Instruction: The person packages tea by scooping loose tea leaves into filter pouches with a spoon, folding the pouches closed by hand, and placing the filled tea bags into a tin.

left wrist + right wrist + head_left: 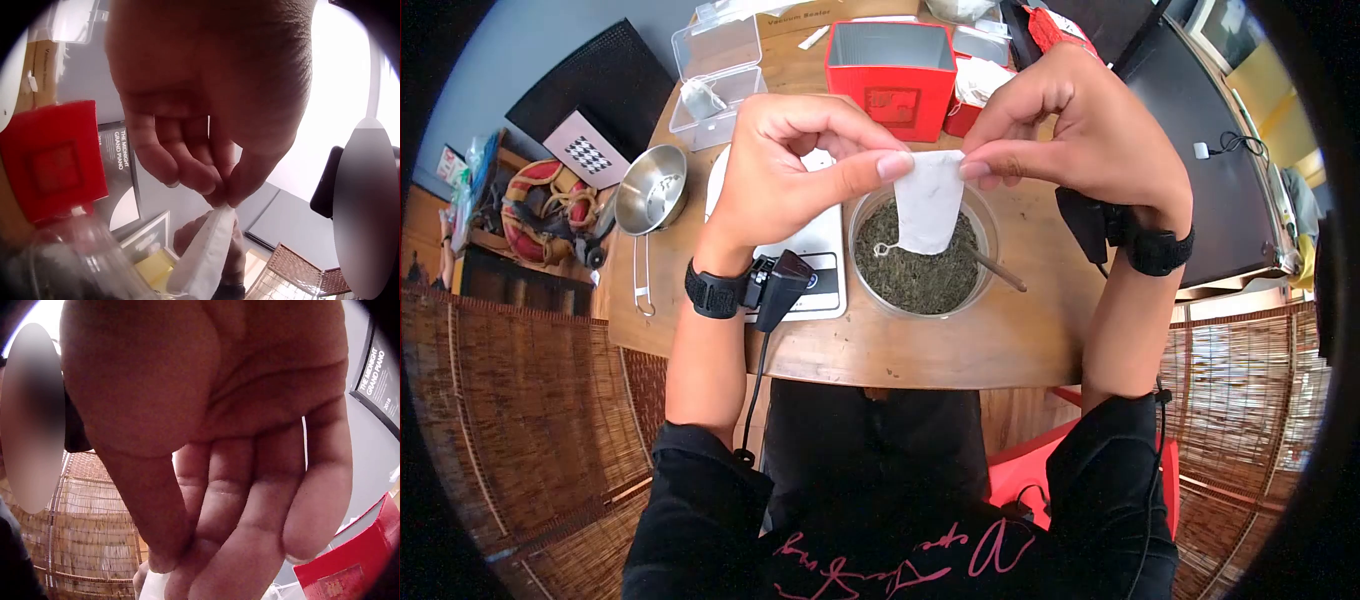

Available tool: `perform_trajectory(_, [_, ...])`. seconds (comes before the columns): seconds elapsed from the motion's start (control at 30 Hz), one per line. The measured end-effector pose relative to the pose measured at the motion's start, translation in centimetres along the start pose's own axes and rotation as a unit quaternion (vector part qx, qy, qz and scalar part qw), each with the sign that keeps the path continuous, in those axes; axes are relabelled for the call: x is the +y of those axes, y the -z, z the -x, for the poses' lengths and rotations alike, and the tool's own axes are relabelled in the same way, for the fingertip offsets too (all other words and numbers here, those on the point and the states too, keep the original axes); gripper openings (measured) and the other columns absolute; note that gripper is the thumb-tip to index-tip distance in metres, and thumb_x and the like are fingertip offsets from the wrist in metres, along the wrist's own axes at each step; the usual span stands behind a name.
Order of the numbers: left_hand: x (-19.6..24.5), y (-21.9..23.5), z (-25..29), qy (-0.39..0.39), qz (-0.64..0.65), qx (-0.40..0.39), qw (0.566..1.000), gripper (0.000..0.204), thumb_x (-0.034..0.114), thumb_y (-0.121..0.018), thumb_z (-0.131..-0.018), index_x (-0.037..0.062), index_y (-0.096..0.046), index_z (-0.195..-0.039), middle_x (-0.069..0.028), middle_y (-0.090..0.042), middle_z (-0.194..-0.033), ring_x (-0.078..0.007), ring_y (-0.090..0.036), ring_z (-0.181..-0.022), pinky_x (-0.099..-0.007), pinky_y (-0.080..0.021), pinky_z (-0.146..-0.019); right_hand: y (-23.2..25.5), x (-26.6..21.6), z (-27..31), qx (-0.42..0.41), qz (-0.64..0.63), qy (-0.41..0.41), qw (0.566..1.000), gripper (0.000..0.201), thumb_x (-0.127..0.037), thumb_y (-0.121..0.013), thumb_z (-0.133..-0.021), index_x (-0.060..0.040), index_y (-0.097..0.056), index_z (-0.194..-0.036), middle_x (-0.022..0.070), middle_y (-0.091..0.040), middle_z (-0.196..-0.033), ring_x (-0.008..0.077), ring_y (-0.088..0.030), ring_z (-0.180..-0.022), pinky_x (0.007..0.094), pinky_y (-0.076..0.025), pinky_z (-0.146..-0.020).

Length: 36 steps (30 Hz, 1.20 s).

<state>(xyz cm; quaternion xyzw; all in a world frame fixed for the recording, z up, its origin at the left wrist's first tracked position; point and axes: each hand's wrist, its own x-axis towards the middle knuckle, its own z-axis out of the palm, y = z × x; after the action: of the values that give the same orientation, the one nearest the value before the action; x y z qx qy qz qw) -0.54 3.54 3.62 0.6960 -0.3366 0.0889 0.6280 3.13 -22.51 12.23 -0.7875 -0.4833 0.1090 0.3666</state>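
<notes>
A white drawstring tea bag [930,205] hangs upright between both hands, its small string loop at the lower left. My left hand [800,165] pinches one top corner between thumb and index finger. The other top corner is held by the thumb and fingers of my right hand [1075,135]. Directly below, in the head view, a clear round bowl [990,225] holds dark green dried leaves [915,285], partly covered by the bag. A brown handle [1005,272] sticks out over the bowl's right rim. In the left wrist view the bag [203,256] appears narrow, nearly edge-on.
Left of the bowl lies a white scale [825,285], partly behind my left arm. A steel pan [652,190] stands farther left. Behind are an open red box [890,95] and a clear plastic case [720,120] with a white bag inside. The table's front edge [900,383] lies near my body.
</notes>
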Motion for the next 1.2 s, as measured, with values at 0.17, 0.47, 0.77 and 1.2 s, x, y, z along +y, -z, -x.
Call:
perform_trajectory(0.17, [0.2, -0.1, 0.1, 0.005, -0.033, -0.015, 0.999, 0.008, 0.001, -0.080, -0.084, -0.0026, -0.076, -0.089, -0.0121, -0.073, -0.087, -0.0150, -0.067, -0.078, -0.0280, -0.052, -0.071, -0.4, -0.1, -0.1, -0.010, 0.023, 0.007, 1.000, 0.016, -0.013, -0.079, -0.089, 0.0032, -0.078, -0.089, 0.0059, -0.072, -0.069, 0.0072, -0.066, -0.062, 0.0222, -0.050, -0.055])
perform_trajectory(0.47, [0.5, 0.0, 0.0, -0.002, -0.019, -0.003, 1.000, 0.006, -0.001, -0.080, -0.082, -0.0029, -0.076, -0.087, -0.0118, -0.073, -0.085, -0.0157, -0.068, -0.077, -0.0286, -0.053, -0.071, -0.4, -0.2, -0.2, -0.010, 0.032, 0.018, 0.999, 0.016, -0.012, -0.079, -0.089, 0.0041, -0.077, -0.088, 0.0065, -0.072, -0.068, 0.0074, -0.067, -0.061, 0.0229, -0.051, -0.056])
perform_trajectory(0.77, [0.9, -0.5, -0.4, 0.032, 0.095, 0.068, 0.993, 0.027, 0.011, -0.075, -0.093, -0.0003, -0.071, -0.117, 0.0007, -0.069, -0.081, -0.0018, -0.059, -0.068, -0.0183, -0.046, -0.059, 0.5, -0.6, 0.3, 0.015, 0.002, -0.006, 1.000, 0.013, -0.008, -0.078, -0.087, 0.0041, -0.076, -0.088, 0.0065, -0.071, -0.070, 0.0095, -0.068, -0.065, 0.0227, -0.051, -0.058])
perform_trajectory(1.2, [0.7, -0.4, -0.1, 0.055, -0.038, -0.011, 0.998, 0.015, 0.008, -0.080, -0.086, -0.0017, -0.078, -0.098, -0.0060, -0.075, -0.084, -0.0080, -0.066, -0.075, -0.0229, -0.051, -0.067, -0.1, -0.4, -0.1, 0.015, 0.009, 0.023, 1.000, 0.015, -0.010, -0.079, -0.087, 0.0048, -0.076, -0.090, 0.0075, -0.072, -0.070, 0.0088, -0.068, -0.065, 0.0224, -0.053, -0.059])
